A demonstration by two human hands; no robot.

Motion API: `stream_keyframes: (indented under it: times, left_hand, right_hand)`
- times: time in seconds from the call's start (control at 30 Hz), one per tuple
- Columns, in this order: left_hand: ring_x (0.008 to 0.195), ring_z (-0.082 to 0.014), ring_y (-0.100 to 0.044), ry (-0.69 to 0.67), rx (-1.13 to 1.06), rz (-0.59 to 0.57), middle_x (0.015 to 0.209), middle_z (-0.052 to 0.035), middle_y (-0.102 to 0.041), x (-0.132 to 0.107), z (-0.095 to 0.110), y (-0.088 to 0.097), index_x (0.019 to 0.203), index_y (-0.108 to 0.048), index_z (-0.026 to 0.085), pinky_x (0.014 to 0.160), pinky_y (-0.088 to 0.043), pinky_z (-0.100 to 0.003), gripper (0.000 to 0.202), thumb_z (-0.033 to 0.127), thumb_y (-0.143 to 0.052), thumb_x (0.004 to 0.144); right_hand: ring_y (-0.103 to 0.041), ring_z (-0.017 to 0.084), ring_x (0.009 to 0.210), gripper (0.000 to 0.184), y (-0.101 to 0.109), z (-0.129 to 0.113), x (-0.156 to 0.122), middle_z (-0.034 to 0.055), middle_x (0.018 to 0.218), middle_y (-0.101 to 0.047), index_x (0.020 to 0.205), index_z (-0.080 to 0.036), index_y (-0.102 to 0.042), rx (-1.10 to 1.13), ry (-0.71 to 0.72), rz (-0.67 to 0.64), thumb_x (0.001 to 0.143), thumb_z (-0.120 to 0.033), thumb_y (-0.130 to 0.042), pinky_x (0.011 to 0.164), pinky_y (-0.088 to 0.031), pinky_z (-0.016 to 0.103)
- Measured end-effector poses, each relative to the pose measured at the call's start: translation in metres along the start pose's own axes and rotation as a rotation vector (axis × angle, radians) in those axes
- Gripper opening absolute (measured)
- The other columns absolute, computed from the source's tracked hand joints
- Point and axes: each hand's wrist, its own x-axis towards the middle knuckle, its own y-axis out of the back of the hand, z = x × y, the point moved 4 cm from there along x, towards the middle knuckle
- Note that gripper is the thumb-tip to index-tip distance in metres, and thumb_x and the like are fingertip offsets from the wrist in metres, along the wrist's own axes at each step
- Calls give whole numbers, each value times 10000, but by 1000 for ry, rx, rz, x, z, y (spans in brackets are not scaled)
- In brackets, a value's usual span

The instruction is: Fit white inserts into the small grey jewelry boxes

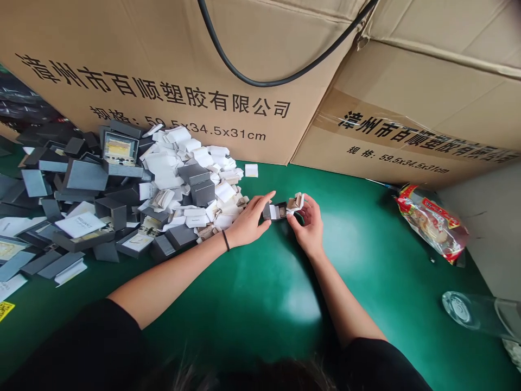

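- While steadying a small open grey box (pixel 267 212) between thumb and fingers of the left hand (pixel 246 221), just right of the white insert heap (pixel 224 191), pinching a folded white insert (pixel 296 202) with the right hand (pixel 311 227).
- Left of the heap: piled grey boxes (pixel 86 175).

A cardboard carton (pixel 175 54) is crossed by a looping black cable (pixel 264 84), and a second carton (pixel 407 103) is set beside it. On the green surface (pixel 244 309), a red-and-clear food packet (pixel 433 225) is seen near a clear glass (pixel 472 312).
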Motion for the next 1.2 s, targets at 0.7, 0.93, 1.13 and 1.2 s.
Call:
stream_keyframes:
  times: [0.7, 0.93, 1.13, 1.2]
  left_hand:
    - [1324, -219, -408, 25, -219, 1, 1391, 4, -504, 2, 3, 1, 1280, -548, 301, 1149, -242, -359, 520, 209, -637, 776]
    - [1322, -206, -413, -20, -124, -12, 1402, 5, -495, 2, 2, 1, 1318, -517, 302, 1135, -274, -348, 506, 238, -594, 822]
    - [1309, -204, -429, -62, -57, -13, 1398, 4, -497, 2, -1, 1, 1346, -486, 314, 1121, -304, -351, 514, 239, -565, 844]
    - [1305, -205, -436, -76, -33, -14, 1396, -1, -499, 2, -2, 1, 1350, -482, 312, 1123, -307, -352, 512, 236, -558, 849]
  right_hand:
    - [-591, 212, 1079, 652, -10, -2, -7, 62, 1192, -602, 1370, -286, -346, -175, 86, -161, 786, -300, -636, 992, -458, 428]
    - [-546, 238, 1113, 587, -9, -4, -8, 80, 1238, -560, 1327, -260, -413, -349, 165, -157, 763, -223, -570, 988, -443, 447]
    - [-524, 249, 1089, 527, -8, -16, -6, 59, 1181, -579, 1237, -275, -469, -418, 247, -181, 727, -169, -544, 947, -448, 442]
    - [-520, 249, 1080, 496, -9, -19, -6, 60, 1166, -584, 1196, -268, -483, -421, 275, -192, 716, -158, -538, 933, -449, 436]
